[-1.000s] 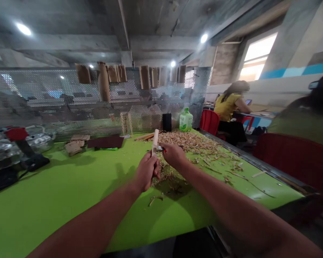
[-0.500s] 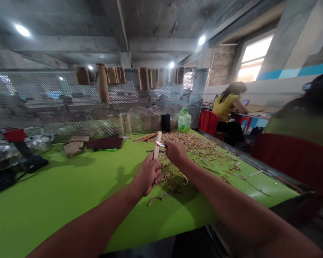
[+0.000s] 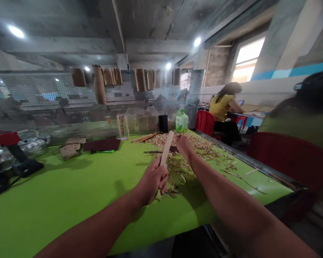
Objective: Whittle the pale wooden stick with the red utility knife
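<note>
My left hand (image 3: pixel 154 179) is closed around the lower part of a pale flat wooden strip (image 3: pixel 167 148), which tilts up and to the right. Just beyond the strip's upper end, my right hand (image 3: pixel 185 146) is closed on a carving knife (image 3: pixel 178 137); only a little of its dark and red handle and blade shows, and the rest is hidden by the fingers. Curled wood shavings (image 3: pixel 201 147) lie in a heap behind and below both hands. A dark, thin tool (image 3: pixel 153 152) lies on the green table (image 3: pixel 91 193) behind the strip.
A green-tinted bottle (image 3: pixel 182 121) and a black block (image 3: pixel 163 123) stand at the mesh partition (image 3: pixel 140 123). A red-and-black power tool (image 3: pixel 14 152) stands at left, near a dark red sheet (image 3: pixel 102 144). People sit at right by red chairs (image 3: pixel 205 120).
The wooden strip has swung to a stronger rightward tilt in my left hand. My right hand has moved right, and the knife blade no longer lies across the strip. The view has shifted slightly.
</note>
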The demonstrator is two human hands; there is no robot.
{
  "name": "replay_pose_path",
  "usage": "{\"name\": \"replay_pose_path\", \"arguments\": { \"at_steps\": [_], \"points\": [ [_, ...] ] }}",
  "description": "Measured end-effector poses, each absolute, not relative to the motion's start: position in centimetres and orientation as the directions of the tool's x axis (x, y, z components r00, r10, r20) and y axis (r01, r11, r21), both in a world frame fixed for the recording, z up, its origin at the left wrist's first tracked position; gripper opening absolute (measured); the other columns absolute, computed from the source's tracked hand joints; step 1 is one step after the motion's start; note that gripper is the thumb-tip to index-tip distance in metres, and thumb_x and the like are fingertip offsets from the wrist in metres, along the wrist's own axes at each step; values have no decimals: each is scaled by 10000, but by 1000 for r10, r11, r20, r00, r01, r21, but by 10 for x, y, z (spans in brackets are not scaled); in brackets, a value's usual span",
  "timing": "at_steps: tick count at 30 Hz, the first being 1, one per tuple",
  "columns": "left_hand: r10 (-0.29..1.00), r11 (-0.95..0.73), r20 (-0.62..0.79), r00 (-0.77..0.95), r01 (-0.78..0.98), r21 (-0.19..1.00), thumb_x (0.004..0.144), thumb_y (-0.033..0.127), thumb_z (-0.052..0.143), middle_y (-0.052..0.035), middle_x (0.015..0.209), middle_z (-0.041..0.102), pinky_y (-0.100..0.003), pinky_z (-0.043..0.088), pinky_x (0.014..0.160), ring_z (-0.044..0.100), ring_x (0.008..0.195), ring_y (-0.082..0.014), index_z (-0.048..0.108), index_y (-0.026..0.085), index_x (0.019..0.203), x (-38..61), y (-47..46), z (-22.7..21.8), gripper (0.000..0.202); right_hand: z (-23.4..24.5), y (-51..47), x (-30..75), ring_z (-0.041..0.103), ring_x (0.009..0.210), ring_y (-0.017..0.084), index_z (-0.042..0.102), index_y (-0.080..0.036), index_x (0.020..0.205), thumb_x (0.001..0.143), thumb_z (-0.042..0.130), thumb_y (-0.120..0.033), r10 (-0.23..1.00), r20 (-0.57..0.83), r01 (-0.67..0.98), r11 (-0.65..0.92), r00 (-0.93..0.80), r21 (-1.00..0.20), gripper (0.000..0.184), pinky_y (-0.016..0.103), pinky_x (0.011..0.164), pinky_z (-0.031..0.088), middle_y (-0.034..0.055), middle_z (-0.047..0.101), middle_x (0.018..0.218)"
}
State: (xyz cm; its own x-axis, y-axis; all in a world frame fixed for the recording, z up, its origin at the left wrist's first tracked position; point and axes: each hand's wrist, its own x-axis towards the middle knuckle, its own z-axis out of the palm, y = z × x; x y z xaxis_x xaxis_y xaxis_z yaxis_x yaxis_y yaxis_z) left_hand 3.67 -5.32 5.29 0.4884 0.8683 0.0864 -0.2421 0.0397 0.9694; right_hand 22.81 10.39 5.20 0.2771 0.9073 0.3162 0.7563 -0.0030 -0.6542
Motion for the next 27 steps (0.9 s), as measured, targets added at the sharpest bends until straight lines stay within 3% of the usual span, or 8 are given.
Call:
{"name": "replay_pose_path", "arguments": {
  "at_steps": [4, 6, 9, 14, 17, 21, 24, 27],
  "points": [
    [902, -22, 104, 418, -196, 980, 867, 275, 508, 83, 633, 405, -155, 355, 364, 312, 402, -43, 502, 183, 1132, 25, -33, 49, 281, 47, 99, 209, 467, 441, 110, 615, -177, 939, 877, 470, -561, 937, 293, 205, 254, 189, -945, 415, 219, 463, 380, -32, 536, 559],
    [902, -26, 84, 424, -140, 990, 876, 271, 486, 71, 643, 439, -161, 371, 376, 343, 412, -48, 517, 177, 1089, 22, -26, 44, 235, 48, 94, 204, 358, 367, 90, 588, -197, 968, 841, 486, -624, 963, 265, -57, 268, 45, -962, 458, 208, 397, 316, -84, 451, 497],
    [875, 19, 8, 484, -52, 998, 883, 288, 498, 45, 652, 514, -163, 399, 404, 416, 439, -61, 520, 173, 1092, 20, -23, 40, 240, 51, 86, 200, 310, 346, 76, 578, -201, 869, 772, 590, -606, 960, 272, -187, 255, -71, -949, 417, 199, 363, 255, -101, 417, 450],
    [833, 130, -70, 549, -71, 989, 840, 326, 602, 24, 692, 573, -192, 465, 458, 525, 482, -80, 497, 180, 1036, 19, -24, 45, 266, 50, 73, 185, 339, 352, 67, 574, -188, 706, 668, 713, -513, 956, 235, -153, 209, -175, -966, 356, 198, 348, 260, -86, 440, 431],
    [876, 129, -44, 479, -147, 981, 860, 363, 558, 57, 647, 506, -183, 419, 381, 434, 403, -56, 464, 188, 937, 17, -20, 48, 213, 47, 71, 177, 356, 353, 70, 594, -177, 730, 684, 697, -529, 960, 195, -153, 166, -202, -974, 370, 197, 339, 273, -78, 455, 446],
    [904, 70, 10, 428, -171, 983, 867, 357, 523, 85, 614, 448, -164, 319, 311, 324, 351, -42, 456, 204, 929, 13, -15, 49, 179, 45, 78, 183, 353, 351, 66, 573, -182, 759, 731, 646, -542, 983, 182, -149, 177, -22, -973, 368, 190, 347, 278, -88, 431, 454],
    [913, 17, 55, 404, -172, 985, 868, 353, 520, 78, 640, 471, -170, 338, 330, 347, 373, -48, 486, 204, 989, 10, -14, 48, 195, 45, 83, 190, 350, 367, 77, 572, -188, 748, 765, 609, -506, 968, 236, 63, 232, 82, -971, 321, 199, 385, 291, -90, 401, 442],
    [932, -25, 78, 355, -150, 988, 851, 346, 533, 67, 630, 485, -176, 344, 348, 364, 382, -50, 513, 189, 955, 8, -12, 47, 190, 48, 80, 189, 482, 493, 118, 641, -181, 764, 789, 585, -426, 926, 353, 455, 259, 133, -852, 252, 218, 502, 353, -28, 550, 532]
  ]
}}
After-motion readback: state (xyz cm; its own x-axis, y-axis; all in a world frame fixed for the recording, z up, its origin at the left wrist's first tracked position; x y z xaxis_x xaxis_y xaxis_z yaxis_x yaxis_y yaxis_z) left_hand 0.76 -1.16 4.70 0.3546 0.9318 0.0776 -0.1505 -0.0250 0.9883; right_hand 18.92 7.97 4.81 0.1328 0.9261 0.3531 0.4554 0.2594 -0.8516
